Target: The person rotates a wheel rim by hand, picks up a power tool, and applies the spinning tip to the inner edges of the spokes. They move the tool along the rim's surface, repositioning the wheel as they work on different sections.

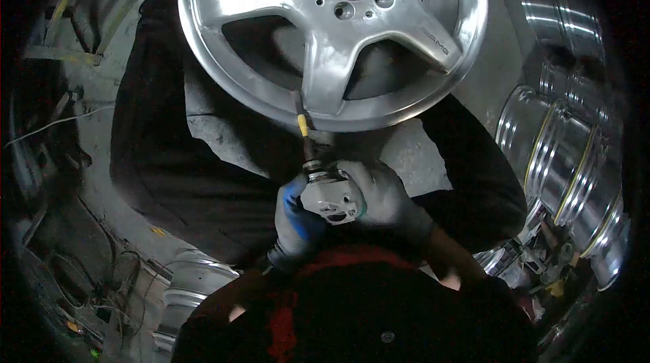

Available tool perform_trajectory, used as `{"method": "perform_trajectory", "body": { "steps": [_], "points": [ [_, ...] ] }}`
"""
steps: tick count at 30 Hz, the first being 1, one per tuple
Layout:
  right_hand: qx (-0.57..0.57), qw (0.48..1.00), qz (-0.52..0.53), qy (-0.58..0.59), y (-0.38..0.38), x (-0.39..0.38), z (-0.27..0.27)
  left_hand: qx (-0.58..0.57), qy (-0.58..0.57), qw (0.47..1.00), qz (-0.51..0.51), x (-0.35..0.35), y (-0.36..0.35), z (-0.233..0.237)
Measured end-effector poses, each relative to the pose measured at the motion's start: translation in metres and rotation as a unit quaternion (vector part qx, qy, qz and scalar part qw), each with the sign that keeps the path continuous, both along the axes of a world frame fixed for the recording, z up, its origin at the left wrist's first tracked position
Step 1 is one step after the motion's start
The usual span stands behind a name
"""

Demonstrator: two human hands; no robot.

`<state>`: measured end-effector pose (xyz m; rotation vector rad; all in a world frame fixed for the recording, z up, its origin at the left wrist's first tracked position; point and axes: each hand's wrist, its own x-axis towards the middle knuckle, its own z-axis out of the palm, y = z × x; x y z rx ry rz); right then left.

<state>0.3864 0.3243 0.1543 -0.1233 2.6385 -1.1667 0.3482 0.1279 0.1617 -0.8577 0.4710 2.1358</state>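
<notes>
Item: die grinder, grey metal body, clamped by both gloved hands; left hand wrapped round the rear, right hand closed over the head. Yellow-banded bit touches the alloy wheel at a spoke's foot by the lip. Wheel: five-spoke, dull polished, tilted against black-trousered knees. Beneath: rough concrete floor. Left: tangled cables, another rim. Right: stacked shiny rims, crowding that side.

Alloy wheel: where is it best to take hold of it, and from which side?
Grip the alloy wheel at its left rim, coming from the left: the open gap between spokes lets fingers hook in, clear of the die grinder.
</notes>
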Motion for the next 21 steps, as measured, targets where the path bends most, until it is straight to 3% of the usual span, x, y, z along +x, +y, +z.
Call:
{"method": "perform_trajectory", "body": {
  "steps": [2,3,5,9,12,14,18,20,21],
  "points": [
    [-0.012,1.000,-0.006,-0.001,-0.002,-0.007,0.010,-0.164,0.072,0.980,-0.091,0.000,0.002,0.007],
    [-0.023,1.000,-0.009,0.002,-0.004,-0.011,0.013,-0.165,0.073,0.979,-0.094,-0.002,0.002,0.009],
    [-0.031,0.999,-0.010,-0.004,-0.006,-0.014,0.012,-0.110,-0.017,0.994,-0.006,-0.007,0.002,0.011],
    [-0.040,0.998,-0.004,-0.043,-0.004,-0.009,0.007,-0.149,0.037,0.987,-0.055,-0.004,0.001,0.007],
    [-0.029,0.999,-0.010,-0.030,0.000,-0.002,0.003,-0.057,-0.016,0.998,0.009,0.000,0.004,0.002],
    [-0.004,1.000,-0.003,-0.015,0.003,0.007,-0.006,-0.089,-0.004,0.994,-0.059,0.001,0.004,0.002],
    [0.011,0.999,0.004,-0.046,0.001,0.009,-0.006,-0.095,-0.002,0.994,-0.058,0.009,-0.001,-0.009],
    [-0.007,1.000,0.001,-0.022,-0.001,0.006,-0.006,-0.226,0.157,0.947,-0.165,0.014,-0.007,-0.011],
    [-0.024,1.000,-0.002,0.001,-0.003,0.005,-0.006,-0.226,0.158,0.947,-0.167,0.017,-0.009,-0.013]
  ]
}}
